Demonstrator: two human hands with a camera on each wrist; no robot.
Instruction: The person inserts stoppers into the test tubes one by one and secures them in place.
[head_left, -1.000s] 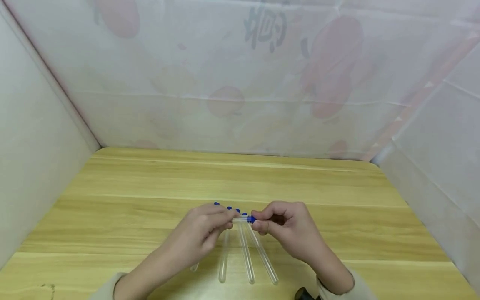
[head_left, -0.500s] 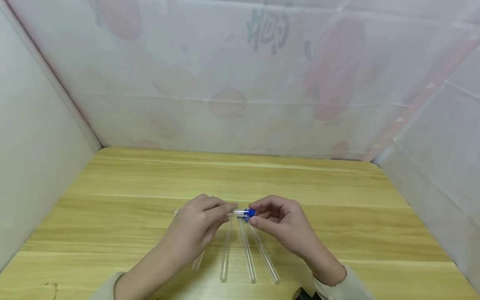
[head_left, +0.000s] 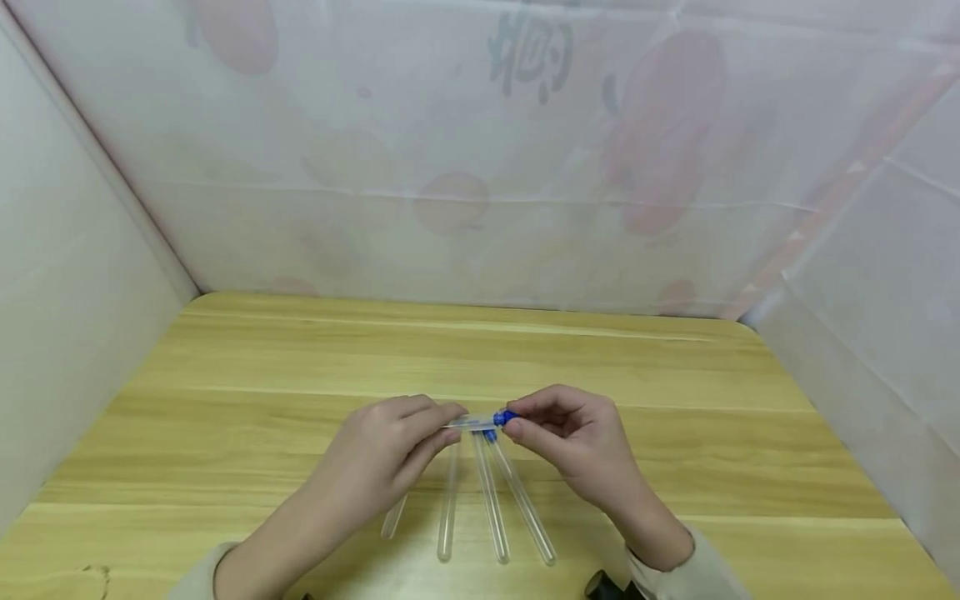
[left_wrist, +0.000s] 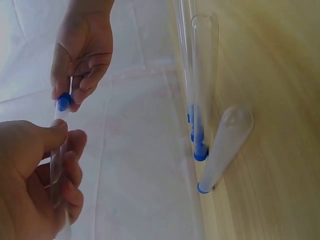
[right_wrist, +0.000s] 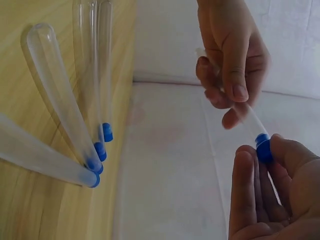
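Note:
A clear test tube (head_left: 471, 422) is held level above the wooden table (head_left: 675, 433) between both hands. My left hand (head_left: 448, 419) grips the tube's body (left_wrist: 56, 167) with thumb and curled fingers. My right hand (head_left: 517, 422) pinches the blue cap (head_left: 504, 417) at the tube's right end; the cap (right_wrist: 263, 148) sits against the tube mouth between thumb and forefinger. In the left wrist view the right hand (left_wrist: 71, 98) closes round the cap (left_wrist: 63, 102). In the right wrist view the left hand (right_wrist: 227, 102) holds the tube (right_wrist: 246, 114).
Several more clear tubes with blue caps lie side by side on the table under the hands (head_left: 491, 500), (head_left: 447, 512), fanned toward me; their caps (left_wrist: 200, 152) point away. White sheeted walls (head_left: 90, 275) close in the table on three sides.
Both hands have lifted slightly and moved a little away from me with the tube. The grips on tube and cap look the same.

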